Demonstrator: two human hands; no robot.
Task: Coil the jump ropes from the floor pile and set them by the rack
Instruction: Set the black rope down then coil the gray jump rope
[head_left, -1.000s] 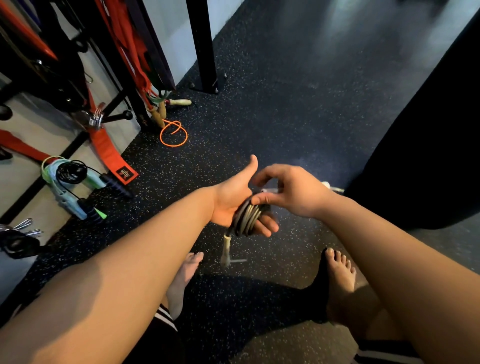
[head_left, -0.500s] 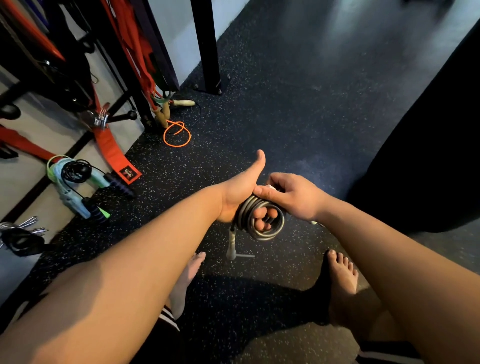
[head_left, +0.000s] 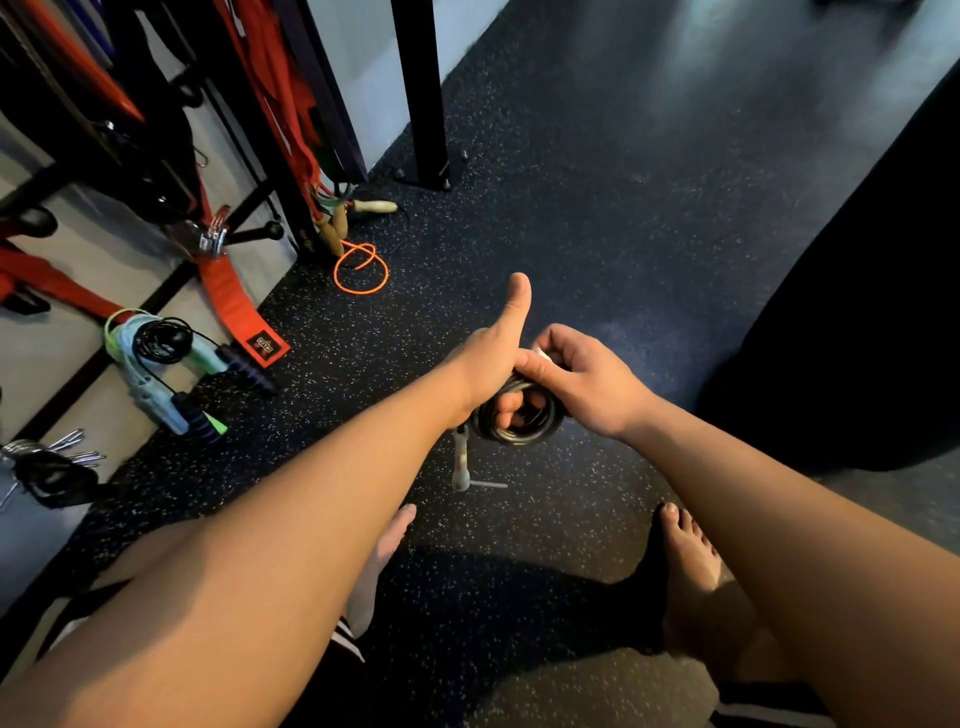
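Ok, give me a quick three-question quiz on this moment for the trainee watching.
1. True or false: the grey jump rope is looped round the left hand.
2. The loose rope lying on the floor is: A orange, B yellow, C white?
3. Fill in: the right hand pinches the grey rope's top while one handle hangs ___ it.
Key: 1 true; 2 A; 3 below.

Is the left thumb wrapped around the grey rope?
No, the left hand points its thumb straight up, clear of the rope.
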